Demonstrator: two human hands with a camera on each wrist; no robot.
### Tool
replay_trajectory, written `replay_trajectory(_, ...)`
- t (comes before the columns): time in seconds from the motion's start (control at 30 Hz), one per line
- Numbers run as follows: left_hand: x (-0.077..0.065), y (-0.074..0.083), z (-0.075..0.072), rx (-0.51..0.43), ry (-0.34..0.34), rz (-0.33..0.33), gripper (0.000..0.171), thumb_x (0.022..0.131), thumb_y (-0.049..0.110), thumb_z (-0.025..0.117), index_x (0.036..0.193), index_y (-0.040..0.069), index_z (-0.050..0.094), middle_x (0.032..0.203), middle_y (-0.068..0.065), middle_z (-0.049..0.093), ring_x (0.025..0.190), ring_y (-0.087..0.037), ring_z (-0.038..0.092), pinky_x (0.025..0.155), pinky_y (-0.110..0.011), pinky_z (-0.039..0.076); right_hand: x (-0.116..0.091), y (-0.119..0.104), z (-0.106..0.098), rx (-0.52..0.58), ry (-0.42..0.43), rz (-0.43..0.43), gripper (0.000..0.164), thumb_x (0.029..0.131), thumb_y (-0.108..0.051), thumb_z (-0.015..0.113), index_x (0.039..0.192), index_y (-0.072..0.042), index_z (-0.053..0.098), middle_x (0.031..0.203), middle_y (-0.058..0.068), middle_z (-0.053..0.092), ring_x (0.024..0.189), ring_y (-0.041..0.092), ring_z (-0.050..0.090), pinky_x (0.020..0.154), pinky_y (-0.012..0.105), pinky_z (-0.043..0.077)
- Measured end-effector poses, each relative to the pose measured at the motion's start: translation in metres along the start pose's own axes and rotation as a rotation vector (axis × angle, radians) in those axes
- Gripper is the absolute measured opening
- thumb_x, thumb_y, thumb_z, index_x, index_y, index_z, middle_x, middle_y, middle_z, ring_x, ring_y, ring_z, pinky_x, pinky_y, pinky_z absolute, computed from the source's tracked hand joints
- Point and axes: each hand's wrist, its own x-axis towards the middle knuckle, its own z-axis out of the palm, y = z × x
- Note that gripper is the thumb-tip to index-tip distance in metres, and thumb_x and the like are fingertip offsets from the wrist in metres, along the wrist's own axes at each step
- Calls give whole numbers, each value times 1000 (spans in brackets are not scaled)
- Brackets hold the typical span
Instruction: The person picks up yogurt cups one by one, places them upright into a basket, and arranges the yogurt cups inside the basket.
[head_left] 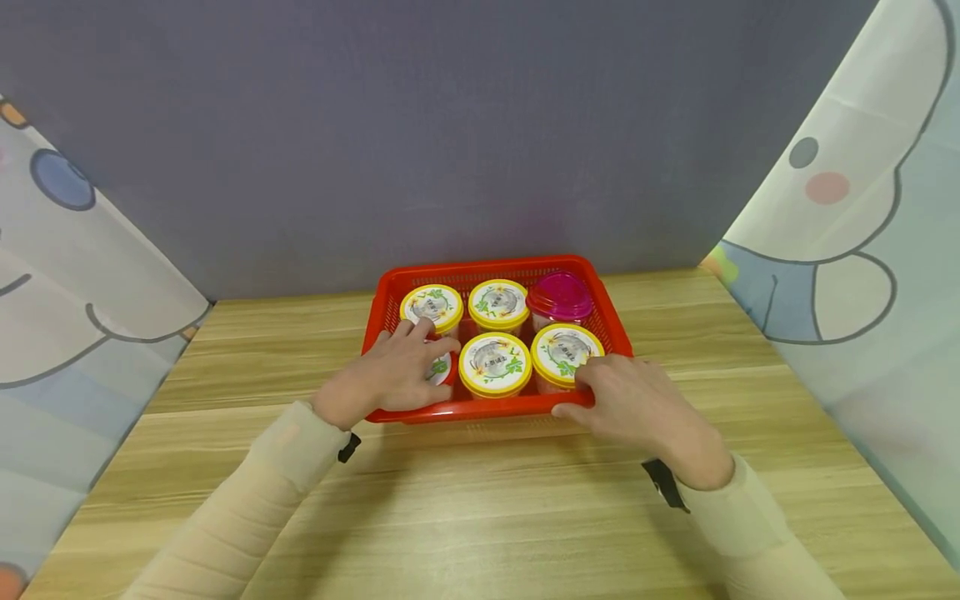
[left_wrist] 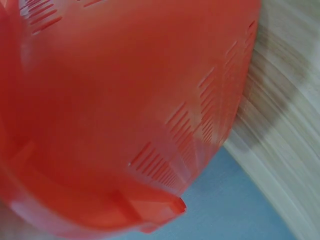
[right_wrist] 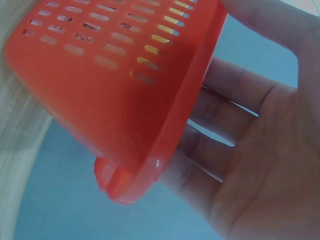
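Note:
A red plastic basket (head_left: 390, 292) holds several round tubs. My left hand (head_left: 401, 367) reaches over its front left corner onto a red-lidded tub (head_left: 441, 368), index finger and thumb on either side of the lid. My right hand (head_left: 637, 404) lies across the front right rim, beside a yellow-lidded tub (head_left: 562, 350). In the right wrist view, its fingers (right_wrist: 235, 80) extend fairly straight behind the rim, tips hidden, with the thumb near the rim's top. The left wrist view shows only the basket's slotted side (left_wrist: 125, 90), not the fingers.
Another yellow-lidded tub (head_left: 495, 365) stands between the hands. Behind are two more yellow-lidded tubs and a tub with a magenta lid (head_left: 561, 296). The basket sits on a wood-grain table (head_left: 480, 508) near a grey back wall (head_left: 480, 133). Cartoon-printed panels (head_left: 847, 217) flank the table.

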Motion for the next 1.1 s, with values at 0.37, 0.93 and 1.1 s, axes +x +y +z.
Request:
replay_trajectory(0.37,1,1,0,20,-18,0,64,89,49,65,148,27,52,135,-9,47,118,-31,44,91,-53,42,0,0,0,-11,24,-15,39,86,-48,77,69,-22,53,67,-8,49,60,14,46,55,35,36)
replay_trajectory(0.93,-2,7,-4,-27,-68,-57,67,93,51,63,154,30,44,145,-13,39,131,-35,37,98,-59,35,-1,-1,-2,-13,2,9,37,85,-47,78,72,-20,56,70,-6,52,62,16,48,56,36,39)
replay_trajectory(1.1,-6,5,0,-64,-34,-55,68,92,51,64,154,29,44,144,-12,40,128,-34,38,93,-55,35,-1,-3,-1,-17,-9,5,37,86,-47,78,74,-19,57,73,-6,54,65,16,50,57,36,40)
